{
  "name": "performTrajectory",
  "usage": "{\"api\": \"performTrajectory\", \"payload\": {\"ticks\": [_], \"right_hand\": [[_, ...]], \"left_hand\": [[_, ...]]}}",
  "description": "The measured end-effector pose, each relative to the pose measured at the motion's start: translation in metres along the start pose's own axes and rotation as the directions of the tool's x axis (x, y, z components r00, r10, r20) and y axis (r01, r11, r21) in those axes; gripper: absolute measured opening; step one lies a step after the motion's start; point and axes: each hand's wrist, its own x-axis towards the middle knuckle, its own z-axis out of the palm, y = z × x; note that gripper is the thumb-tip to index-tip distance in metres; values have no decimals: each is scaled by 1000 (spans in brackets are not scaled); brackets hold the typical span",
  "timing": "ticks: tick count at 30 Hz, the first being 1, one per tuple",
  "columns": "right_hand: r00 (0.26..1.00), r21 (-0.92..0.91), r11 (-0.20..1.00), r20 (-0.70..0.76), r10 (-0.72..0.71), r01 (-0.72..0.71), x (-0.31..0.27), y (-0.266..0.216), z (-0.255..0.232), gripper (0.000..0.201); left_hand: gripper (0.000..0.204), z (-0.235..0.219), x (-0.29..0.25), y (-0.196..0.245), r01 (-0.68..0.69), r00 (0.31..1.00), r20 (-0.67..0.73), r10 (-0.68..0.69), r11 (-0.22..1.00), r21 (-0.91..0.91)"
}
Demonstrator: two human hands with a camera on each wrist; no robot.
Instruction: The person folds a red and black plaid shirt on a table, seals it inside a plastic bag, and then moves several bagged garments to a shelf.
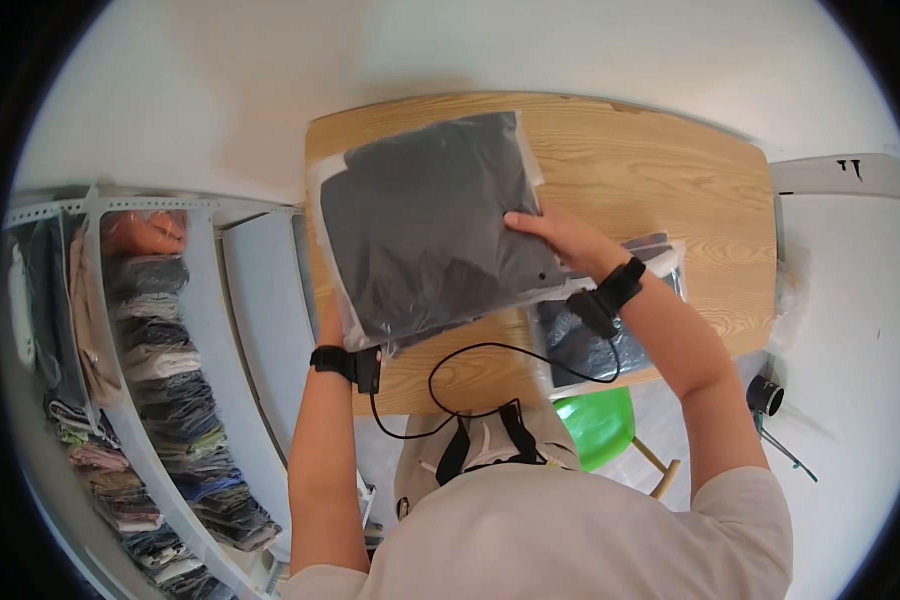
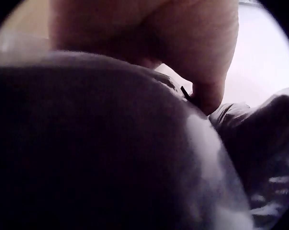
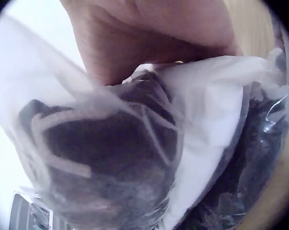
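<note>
A flat dark grey garment in a clear plastic bag [image 1: 425, 225] is held over the left part of the wooden table, both hands at its sides. On its right edge my right hand [image 1: 560, 237] grips it, thumb on top and the other fingers underneath. At the lower left corner, my left hand [image 1: 332, 325] is mostly hidden by the bag in the head view. The left wrist view shows that hand [image 2: 149, 28] gripping the bag's edge, a digit bent down over it. In the right wrist view, a pale cord [image 3: 63, 165] shows through the clear plastic beneath my right hand [image 3: 154, 33].
Another bagged dark garment [image 1: 580, 345] lies at the table's [image 1: 660, 150] front edge. A white shelf rack [image 1: 120, 330] with stacks of bagged clothes stands at left. A green chair [image 1: 598, 425] is below the table, and a black cable [image 1: 500, 346] loops between my wrists.
</note>
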Motion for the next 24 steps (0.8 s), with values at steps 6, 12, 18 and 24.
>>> {"api": "performTrajectory", "payload": {"ticks": [6,12,18,24], "right_hand": [[998,-24,1000,-67,5,-7,-31,96,83,75],[980,-234,966,-190,63,-107,-82,160,130,75],[983,-217,974,-184,19,-60,-83,186,108,64],[991,-84,995,-125,41,-52,-81,183,89,57]], "left_hand": [[48,-95,-73,-58,-171,984,76,159,758,630],[44,-132,-105,-85,169,985,-17,-170,983,-66],[50,-139,-93,-94,50,999,-14,-50,998,36],[47,-121,-94,-74,-164,986,30,164,921,353]]}}
